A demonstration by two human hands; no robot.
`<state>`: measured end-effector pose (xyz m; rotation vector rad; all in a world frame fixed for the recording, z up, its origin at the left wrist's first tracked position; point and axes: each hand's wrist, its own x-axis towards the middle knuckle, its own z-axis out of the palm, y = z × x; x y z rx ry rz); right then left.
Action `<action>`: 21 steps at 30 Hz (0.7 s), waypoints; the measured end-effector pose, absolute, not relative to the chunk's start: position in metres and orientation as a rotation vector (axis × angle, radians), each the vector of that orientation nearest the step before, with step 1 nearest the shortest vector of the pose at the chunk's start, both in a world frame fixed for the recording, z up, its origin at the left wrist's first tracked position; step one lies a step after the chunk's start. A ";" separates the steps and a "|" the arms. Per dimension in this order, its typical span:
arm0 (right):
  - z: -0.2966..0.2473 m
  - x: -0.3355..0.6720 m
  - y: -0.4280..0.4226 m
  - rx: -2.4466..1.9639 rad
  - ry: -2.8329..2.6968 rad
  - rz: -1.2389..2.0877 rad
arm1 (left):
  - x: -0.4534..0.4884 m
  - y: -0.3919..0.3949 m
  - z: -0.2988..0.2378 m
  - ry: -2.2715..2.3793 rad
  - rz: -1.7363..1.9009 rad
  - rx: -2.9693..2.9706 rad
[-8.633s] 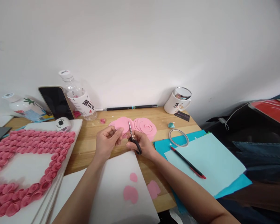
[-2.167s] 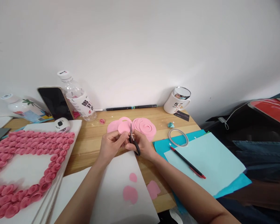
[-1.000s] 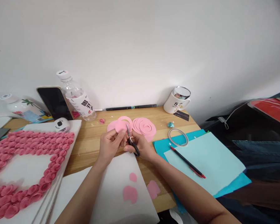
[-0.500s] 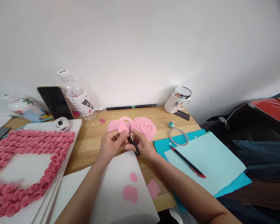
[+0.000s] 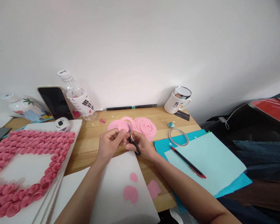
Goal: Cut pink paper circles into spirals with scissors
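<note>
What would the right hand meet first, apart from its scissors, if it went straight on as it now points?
Most likely the left hand, which pinches a pink disc. The right hand points forward and leftward toward it; depth between their fingers is hard to judge.

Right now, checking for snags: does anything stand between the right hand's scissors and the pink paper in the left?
Nothing visible does: in this view, the scissors in the right hand overlap the pink paper pinched in the left hand.

Bare wood [image 5: 87, 141] leaves passage between the hands [image 5: 109, 143] and the flower-covered board [image 5: 25, 166], with the bottle [image 5: 81, 102] standing beyond.
</note>
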<state>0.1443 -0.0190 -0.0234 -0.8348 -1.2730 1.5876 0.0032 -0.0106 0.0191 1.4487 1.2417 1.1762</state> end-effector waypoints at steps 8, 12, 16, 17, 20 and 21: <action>-0.027 0.145 -0.019 -0.855 -1.258 1.575 | 0.001 -0.009 0.015 1.244 1.197 1.474; -0.026 0.145 -0.019 -0.880 -1.273 1.554 | 0.001 -0.009 0.015 1.243 1.209 1.489; -0.026 0.145 -0.019 -0.880 -1.287 1.549 | 0.002 -0.010 0.018 1.251 1.199 1.485; -0.026 0.145 -0.018 -0.866 -1.288 1.557 | 0.003 -0.010 0.018 1.256 1.191 1.480; -0.025 0.144 -0.018 -0.807 -1.277 1.561 | 0.003 -0.011 0.019 1.267 1.149 1.495; -0.025 0.144 -0.017 -0.791 -1.273 1.551 | 0.002 -0.011 0.018 1.270 1.137 1.506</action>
